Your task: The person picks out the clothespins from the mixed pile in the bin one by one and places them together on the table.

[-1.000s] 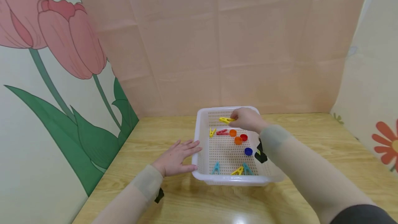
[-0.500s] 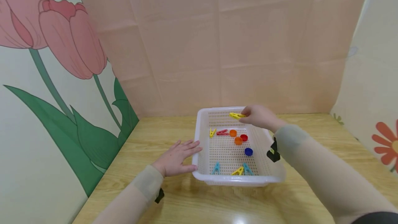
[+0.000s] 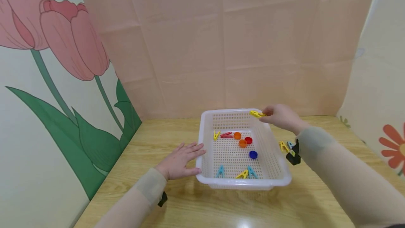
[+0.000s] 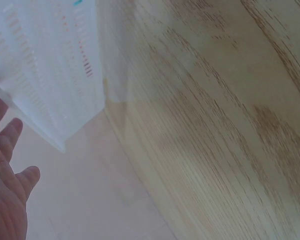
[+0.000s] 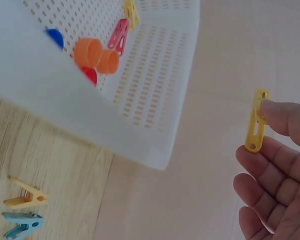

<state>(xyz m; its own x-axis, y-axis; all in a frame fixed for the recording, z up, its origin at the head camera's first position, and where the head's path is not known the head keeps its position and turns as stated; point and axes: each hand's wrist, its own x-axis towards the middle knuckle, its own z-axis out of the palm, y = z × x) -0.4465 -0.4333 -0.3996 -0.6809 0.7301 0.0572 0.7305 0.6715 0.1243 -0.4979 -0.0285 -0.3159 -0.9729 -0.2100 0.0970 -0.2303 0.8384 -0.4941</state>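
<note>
Yellow clip [image 3: 257, 114]: being pinched by right hand [image 3: 283, 116], long axis being pointed leftward, near far right corner of basket [image 3: 243, 182].

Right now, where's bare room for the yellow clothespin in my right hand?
Bare tabletop lies in front of the basket; inside, the floor is bare between the pink-red clothespin and the left blue clothespin. It's crowded around the orange caps and red cap.
</note>
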